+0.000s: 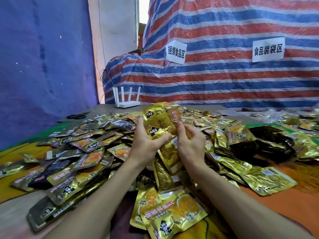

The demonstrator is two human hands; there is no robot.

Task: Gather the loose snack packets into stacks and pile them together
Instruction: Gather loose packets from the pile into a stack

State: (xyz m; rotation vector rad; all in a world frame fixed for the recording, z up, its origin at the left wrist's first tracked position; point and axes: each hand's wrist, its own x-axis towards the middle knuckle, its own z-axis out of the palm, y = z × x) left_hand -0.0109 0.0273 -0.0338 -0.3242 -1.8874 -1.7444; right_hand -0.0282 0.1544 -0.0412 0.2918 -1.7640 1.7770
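- We are in the middle of the gathering step. The left hand (148, 144) grips a small stack (158, 122) of gold packets, held upright above the heap with the thumb across its front and the fingers behind.
- The right hand (190, 143) is at the stack's right edge with its fingers curled and the forefinger touching the packets. We cannot tell whether it is pinching one or only steadying them.
- The held packets are fanned and uneven, so we judge the stack is not yet squared.
- The loose packets (89, 144) cover most of the counter (105, 108) in a wide heap, so most of the job looks undone.
- Next we would tap the edges level, then reach down for another packet lying flat nearby. The foil looks slippery, so the grip must stay firm or the stack may slide apart.
- On the striped tarp (224, 78) behind, the left sign (175, 52) reads 捆绑食品区 and the right sign (268, 49) reads 食品装袋区.
- The near packet (172, 214) shows a black diamond badge with white characters and a red strip of writing. It lies upside down to us and is too blurred to read with confidence.
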